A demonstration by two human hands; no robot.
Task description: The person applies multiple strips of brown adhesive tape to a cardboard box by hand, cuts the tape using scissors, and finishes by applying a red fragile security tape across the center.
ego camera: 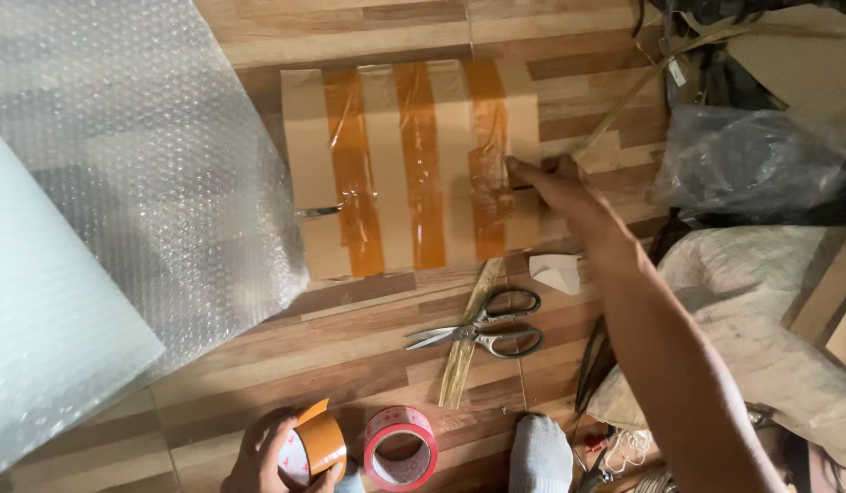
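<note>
Flat rectangular brown cardboard parcel (409, 169), upper centre of the frame, lying on the wood-plank floor (350, 365): we count three vertical strips of glossy brown packing tape (420, 164) already laid across its face, each running from top edge to bottom edge; the right-hand strip looks wrinkled at mid-height. Our right hand (555, 187) reaches in from the lower right and rests on the parcel's right part, fingers pressed together and extended, fingertips flat against the rightmost strip as if smoothing it. Our left hand (277, 456), bottom edge of the frame, has its fingers curled round a roll of brown packing tape (315, 445) with a loose end sticking up. Just beside it, a roll of red-and-white printed tape (401, 447), untouched. Steel scissors with dark handles (482, 333), centre of the frame below the parcel, blades slightly parted, lying across a pale flat strip (468, 338). A small folded white scrap (556, 271) sits just right of the parcel's lower corner. A large roll of clear bubble wrap (121, 210) fills the left side, its loose sheet touching the parcel's left edge. We judge the taping well advanced: three bands are down, the left and right margins remain bare cardboard, and the last strip is not yet pressed flat.
</note>
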